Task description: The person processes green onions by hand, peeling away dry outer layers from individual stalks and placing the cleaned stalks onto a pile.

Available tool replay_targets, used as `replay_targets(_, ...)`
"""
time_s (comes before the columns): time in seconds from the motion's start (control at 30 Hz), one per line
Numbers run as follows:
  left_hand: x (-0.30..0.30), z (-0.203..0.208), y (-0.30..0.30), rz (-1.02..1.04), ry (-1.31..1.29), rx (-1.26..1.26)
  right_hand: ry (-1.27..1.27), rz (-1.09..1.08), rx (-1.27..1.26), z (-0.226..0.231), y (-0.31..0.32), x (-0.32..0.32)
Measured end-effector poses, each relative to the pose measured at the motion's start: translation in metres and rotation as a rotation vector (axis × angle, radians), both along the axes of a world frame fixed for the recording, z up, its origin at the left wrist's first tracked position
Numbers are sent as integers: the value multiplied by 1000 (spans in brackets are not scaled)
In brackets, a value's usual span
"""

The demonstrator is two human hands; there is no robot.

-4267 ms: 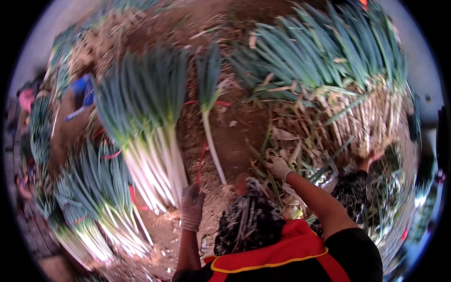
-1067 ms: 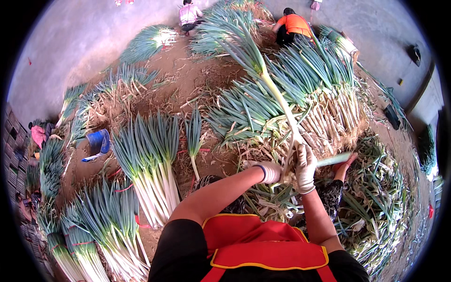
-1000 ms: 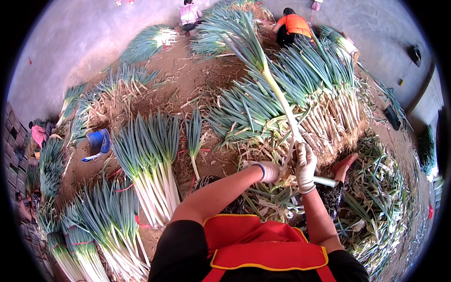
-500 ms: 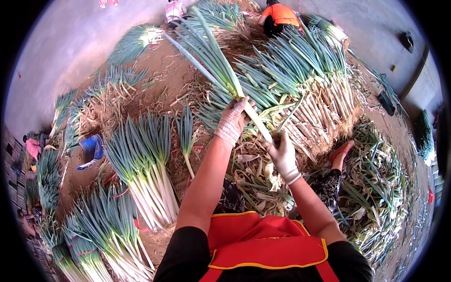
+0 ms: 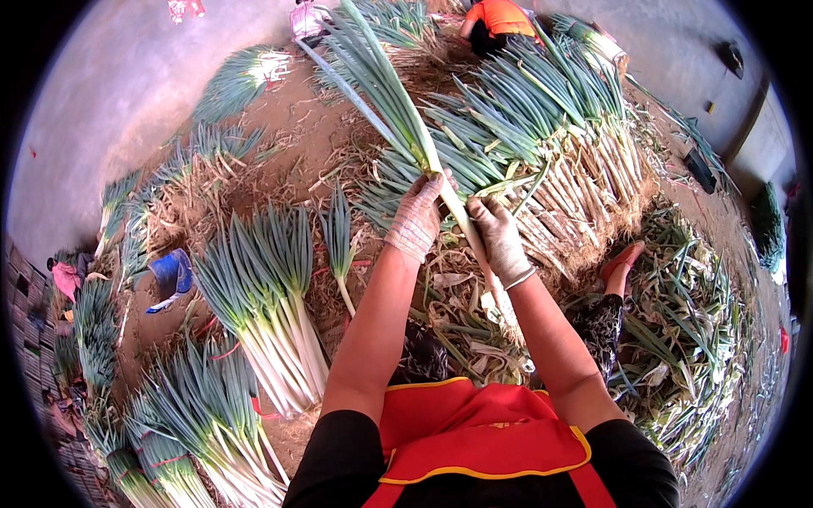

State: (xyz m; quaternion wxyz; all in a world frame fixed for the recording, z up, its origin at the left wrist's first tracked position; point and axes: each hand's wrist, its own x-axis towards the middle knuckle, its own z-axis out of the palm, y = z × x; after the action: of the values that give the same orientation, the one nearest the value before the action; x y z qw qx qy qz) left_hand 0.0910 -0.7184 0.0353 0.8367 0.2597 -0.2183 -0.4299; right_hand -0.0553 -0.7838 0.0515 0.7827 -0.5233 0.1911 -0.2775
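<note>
A long green onion (image 5: 401, 106) slants across in front of me, its green leaves up and away, its pale stalk down toward my lap. My gloved left hand (image 5: 421, 212) is closed around it just below where the leaves fan out. My right hand (image 5: 498, 237), also gloved, is closed with thumb and fingertips pinched at the side of the stalk, a little lower down. Whether those fingertips hold a loose outer layer cannot be made out. Beyond my hands lies a big pile of unpeeled green onions (image 5: 584, 169) with dry roots.
Cleaned green onions (image 5: 275, 330) lie at the left, with tied bundles (image 5: 174, 466) nearer me. A single green onion (image 5: 339, 245) lies beside them. Peeled-off leaves (image 5: 677, 339) heap up at right. A blue container (image 5: 172, 275) sits left. Another person in orange (image 5: 501, 19) crouches at the far side.
My right hand has moved up along the stalk, nearer my left hand, baring the lower end of the green onion. My left hand keeps its grip in nearly the same place.
</note>
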Motion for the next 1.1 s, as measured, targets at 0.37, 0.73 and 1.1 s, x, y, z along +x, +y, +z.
replay_targets(0.37, -7, 6, 0, -6, -105, -20, -96, -103, 116, -7, -1, 4)
replay_targets(0.73, 30, 1, 21, 109, 154, -23, 601, 27, -881, -109, 26, -98)
replay_targets(1.1, 43, -11, 9, -20, 300, -128, 154, -64, -842, -67, 12, -64)
